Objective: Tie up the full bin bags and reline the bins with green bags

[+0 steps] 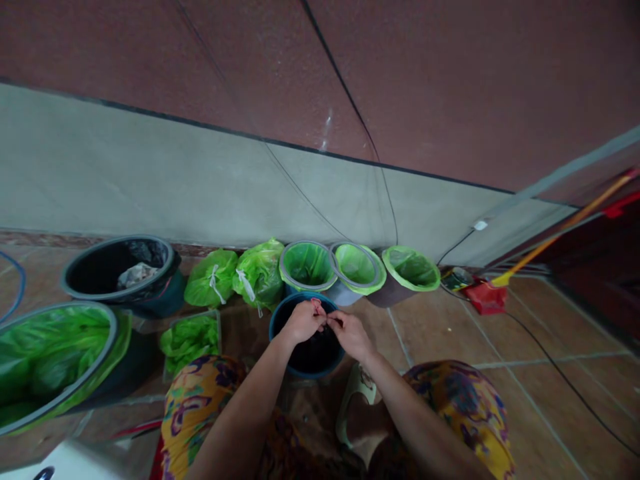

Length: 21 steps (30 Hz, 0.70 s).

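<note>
My left hand (pixel 303 322) and my right hand (pixel 351 335) meet above a small blue bin (pixel 331 369) with a dark inside, between my knees. A thin pink strip (pixel 317 305) sticks out from the fingers of my left hand, which are closed on it. The fingers of my right hand are pinched together against the left fingertips; what they grip is too small to tell. Whether a black bag lines the bin is hard to see in the shade.
Behind the blue bin stand a green-lined bin (pixel 307 263), another lined bin (pixel 356 265) and a brown one (pixel 413 270). Tied green bags (pixel 260 270) sit left of them. A basket of green bags (pixel 193 340), large bins (pixel 117 267) and a red dustpan (pixel 485 298) flank me.
</note>
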### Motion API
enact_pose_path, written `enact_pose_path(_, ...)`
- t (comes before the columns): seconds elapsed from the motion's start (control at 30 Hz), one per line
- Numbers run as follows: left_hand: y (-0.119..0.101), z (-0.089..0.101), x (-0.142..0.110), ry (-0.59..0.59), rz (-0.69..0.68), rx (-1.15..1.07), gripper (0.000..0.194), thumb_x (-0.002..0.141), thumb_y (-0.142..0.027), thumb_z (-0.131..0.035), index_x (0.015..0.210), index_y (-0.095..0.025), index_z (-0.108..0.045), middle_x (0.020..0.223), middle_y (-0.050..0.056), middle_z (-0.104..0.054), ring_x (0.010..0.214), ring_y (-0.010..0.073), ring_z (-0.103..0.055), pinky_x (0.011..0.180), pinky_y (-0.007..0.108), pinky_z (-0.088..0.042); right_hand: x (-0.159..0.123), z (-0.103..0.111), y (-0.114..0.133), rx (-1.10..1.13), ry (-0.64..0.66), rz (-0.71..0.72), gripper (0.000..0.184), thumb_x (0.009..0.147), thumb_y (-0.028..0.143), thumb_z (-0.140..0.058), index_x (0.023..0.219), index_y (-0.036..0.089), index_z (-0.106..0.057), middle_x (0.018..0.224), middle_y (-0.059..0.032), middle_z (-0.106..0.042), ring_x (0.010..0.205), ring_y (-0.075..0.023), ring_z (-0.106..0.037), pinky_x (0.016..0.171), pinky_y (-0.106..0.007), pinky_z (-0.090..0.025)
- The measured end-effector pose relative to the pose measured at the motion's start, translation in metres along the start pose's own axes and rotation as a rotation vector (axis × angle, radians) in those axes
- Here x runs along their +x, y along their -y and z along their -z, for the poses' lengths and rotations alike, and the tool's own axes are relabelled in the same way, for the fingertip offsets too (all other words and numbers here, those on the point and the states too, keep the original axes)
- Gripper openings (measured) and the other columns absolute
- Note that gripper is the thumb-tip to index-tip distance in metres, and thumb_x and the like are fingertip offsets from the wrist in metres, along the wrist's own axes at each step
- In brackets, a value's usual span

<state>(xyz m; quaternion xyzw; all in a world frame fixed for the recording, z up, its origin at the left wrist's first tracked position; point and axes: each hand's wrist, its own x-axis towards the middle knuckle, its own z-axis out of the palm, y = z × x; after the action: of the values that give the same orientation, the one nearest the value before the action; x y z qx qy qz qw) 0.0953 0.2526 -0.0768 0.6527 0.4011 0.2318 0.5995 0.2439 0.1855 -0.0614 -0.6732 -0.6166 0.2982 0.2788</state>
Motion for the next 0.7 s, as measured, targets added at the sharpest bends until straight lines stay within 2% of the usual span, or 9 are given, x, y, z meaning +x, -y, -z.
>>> enact_pose_path(0.1, 0.001, -0.003, 0.002, -0.118, 0.045, -0.125, 0.009, 0.069, -0.012, -0.058, 0.063, -0.016, -0.061, 0.058, -0.002, -0.063, 0.057, 0.0123, -0.063, 0.06, 0.023, -0.052, -0.003, 0.005, 0.005, -0.032, -0.051, -0.039, 0.027, 0.087, 0.036, -0.051, 0.083, 0.02, -0.074, 0.068, -0.001, -0.068, 0.058, -0.0144, -0.055, 0.058, -0.026, -0.038)
enact_pose_path(0.2, 0.003, -0.004, 0.003, -0.21, 0.028, -0.151, 0.008, 0.064, -0.009, -0.061, 0.06, -0.016, -0.062, 0.06, -0.001, -0.066, 0.059, 0.0125, -0.063, 0.062, 0.023, -0.051, -0.008, 0.002, 0.004, -0.005, -0.03, -0.042, 0.028, 0.086, 0.037, -0.053, 0.08, 0.021, -0.074, 0.061, 0.0005, -0.064, 0.054, -0.0133, -0.052, 0.055, -0.025, -0.035)
enact_pose_path(0.33, 0.006, -0.003, 0.004, -0.21, -0.011, 0.045, 0.011, 0.062, -0.008, -0.059, 0.058, -0.017, -0.063, 0.062, -0.001, -0.067, 0.062, 0.0127, -0.062, 0.063, 0.024, -0.049, -0.015, -0.006, -0.002, 0.045, 0.026, -0.084, 0.026, 0.083, 0.036, -0.054, 0.078, 0.02, -0.074, 0.063, 0.0002, -0.066, 0.055, -0.0132, -0.053, 0.056, -0.024, -0.038)
enact_pose_path(0.43, 0.007, -0.002, 0.004, -0.23, -0.036, 0.167, 0.016, 0.063, -0.008, -0.057, 0.068, -0.018, -0.068, 0.067, -0.001, -0.069, 0.064, 0.0127, -0.062, 0.064, 0.024, -0.048, -0.015, -0.009, -0.007, 0.034, 0.032, -0.098, 0.025, 0.083, 0.034, -0.054, 0.079, 0.02, -0.074, 0.069, -0.0012, -0.07, 0.062, -0.0152, -0.06, 0.062, -0.026, -0.042)
enact_pose_path(0.57, 0.01, -0.002, 0.004, -0.264, -0.137, 0.206, 0.027, 0.066, -0.005, -0.053, 0.081, -0.019, -0.071, 0.07, -0.002, -0.069, 0.066, 0.0118, -0.062, 0.068, 0.023, -0.049, -0.004, -0.007, -0.01, 0.031, -0.087, -0.108, 0.028, 0.084, 0.031, -0.05, 0.093, 0.021, -0.074, 0.084, -0.0042, -0.073, 0.074, -0.0178, -0.065, 0.068, -0.028, -0.047)
enact_pose_path(0.7, 0.014, -0.004, 0.005, -0.304, -0.249, 0.267, 0.033, 0.071, -0.002, -0.049, 0.089, -0.02, -0.071, 0.075, -0.001, -0.069, 0.067, 0.0114, -0.061, 0.072, 0.023, -0.049, 0.017, -0.009, -0.011, 0.137, -0.124, -0.106, 0.03, 0.085, 0.031, -0.048, 0.1, 0.021, -0.071, 0.086, -0.0037, -0.072, 0.063, -0.0144, -0.062, 0.06, -0.026, -0.048)
